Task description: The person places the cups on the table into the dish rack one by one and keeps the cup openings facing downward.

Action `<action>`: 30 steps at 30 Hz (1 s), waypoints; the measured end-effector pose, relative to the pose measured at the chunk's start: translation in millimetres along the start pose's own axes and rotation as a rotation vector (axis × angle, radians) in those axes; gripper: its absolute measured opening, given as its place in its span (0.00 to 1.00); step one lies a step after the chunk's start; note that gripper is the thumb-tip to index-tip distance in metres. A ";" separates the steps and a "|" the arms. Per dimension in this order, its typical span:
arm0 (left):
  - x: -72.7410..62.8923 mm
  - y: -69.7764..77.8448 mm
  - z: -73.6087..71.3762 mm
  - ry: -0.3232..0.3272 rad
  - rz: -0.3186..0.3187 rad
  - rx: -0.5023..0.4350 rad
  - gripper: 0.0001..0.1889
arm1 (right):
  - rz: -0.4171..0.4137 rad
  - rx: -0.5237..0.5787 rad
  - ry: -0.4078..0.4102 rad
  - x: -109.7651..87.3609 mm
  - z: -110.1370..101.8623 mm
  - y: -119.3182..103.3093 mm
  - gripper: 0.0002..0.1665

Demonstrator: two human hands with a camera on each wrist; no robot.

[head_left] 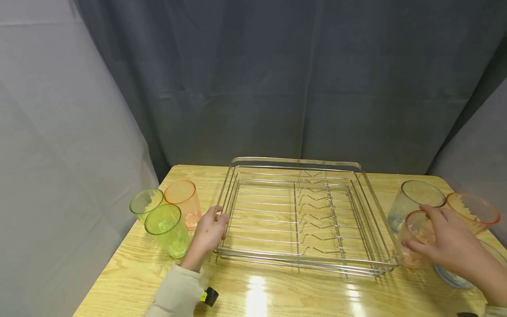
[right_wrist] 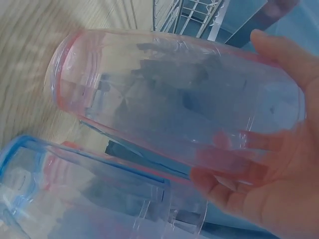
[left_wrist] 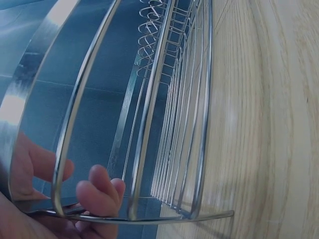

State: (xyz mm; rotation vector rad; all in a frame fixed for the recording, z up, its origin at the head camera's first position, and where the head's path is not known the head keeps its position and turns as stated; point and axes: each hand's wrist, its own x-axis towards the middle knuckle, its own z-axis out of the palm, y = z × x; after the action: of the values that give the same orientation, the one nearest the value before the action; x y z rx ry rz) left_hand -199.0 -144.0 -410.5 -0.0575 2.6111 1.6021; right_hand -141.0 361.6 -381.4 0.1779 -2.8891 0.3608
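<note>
A silver wire dish rack (head_left: 297,161) stands in the middle of the wooden table. My left hand (head_left: 207,231) grips its left side; in the left wrist view the fingers (left_wrist: 97,196) curl in between the side wires. At the right, my right hand (head_left: 455,240) holds a clear pink tumbler (head_left: 412,259) from above, beside the rack's front right corner. In the right wrist view the thumb and fingers lie on opposite sides of that tumbler (right_wrist: 164,94) near its rim, and its base is close to the tabletop.
Around the right hand are a clear greyish tumbler (head_left: 420,196), a red-rimmed one (head_left: 485,220) and a blue-based one (head_left: 457,278). Left of the rack stand a green tumbler (head_left: 144,203), an orange one (head_left: 184,198) and a lime one (head_left: 170,235). A dark curtain (head_left: 237,88) hangs behind.
</note>
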 end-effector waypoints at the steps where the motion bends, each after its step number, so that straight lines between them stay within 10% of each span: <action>1: -0.1 0.0 0.0 0.002 0.000 -0.003 0.28 | 0.000 0.004 0.000 -0.2 0.0 0.6 0.57; 15: -0.1 0.5 0.7 0.013 -0.032 -0.035 0.25 | -0.005 0.029 0.008 -0.1 -7.3 2.5 0.58; 30: 0.2 0.3 0.6 0.010 -0.059 -0.070 0.24 | -0.069 0.057 0.314 -1.6 -25.3 -2.6 0.58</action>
State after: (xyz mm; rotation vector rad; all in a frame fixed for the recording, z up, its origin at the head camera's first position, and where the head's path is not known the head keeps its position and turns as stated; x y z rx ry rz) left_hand -199.2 -143.3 -410.5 -0.1461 2.5346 1.6771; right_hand -133.9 365.7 -357.3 0.2088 -2.5588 0.4178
